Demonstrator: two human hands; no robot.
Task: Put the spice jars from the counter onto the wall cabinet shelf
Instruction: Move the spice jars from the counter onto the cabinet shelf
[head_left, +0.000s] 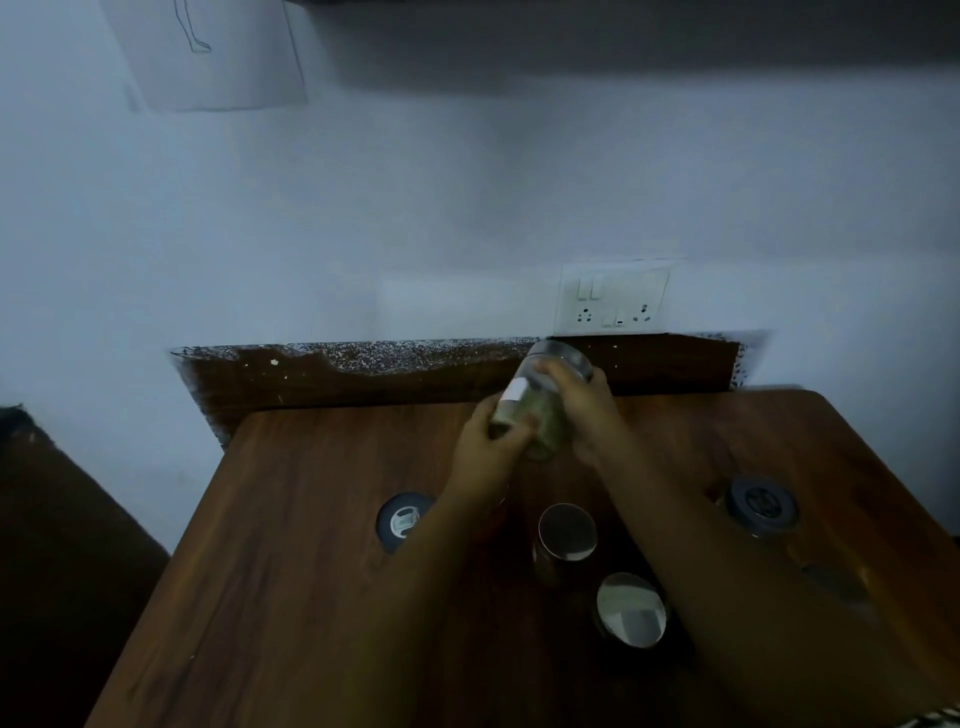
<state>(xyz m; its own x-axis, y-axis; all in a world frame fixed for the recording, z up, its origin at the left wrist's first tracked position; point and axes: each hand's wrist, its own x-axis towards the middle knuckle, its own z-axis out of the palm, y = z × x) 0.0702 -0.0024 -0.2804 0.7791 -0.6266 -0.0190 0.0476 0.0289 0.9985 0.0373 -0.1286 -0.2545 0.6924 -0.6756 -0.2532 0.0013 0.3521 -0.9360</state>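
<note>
A glass spice jar (540, 410) with greenish contents, a white label and a silver lid is held tilted above the wooden counter (291, 545), near its back edge. My left hand (491, 441) grips its lower part and my right hand (584, 402) wraps the upper part near the lid. Two more jars with shiny metal lids, one (566, 532) and another (630, 609), stand on the counter below my arms. A dark-lidded jar (404, 521) stands to the left, partly behind my left forearm. Another dark-lidded jar (762, 505) stands at the right.
A white switch and socket plate (613, 300) sits on the wall behind the counter. The dark underside of the wall cabinet (623, 31) runs along the top. A paper sheet (208, 52) hangs on the wall at upper left. Dark furniture (57, 545) stands left of the counter.
</note>
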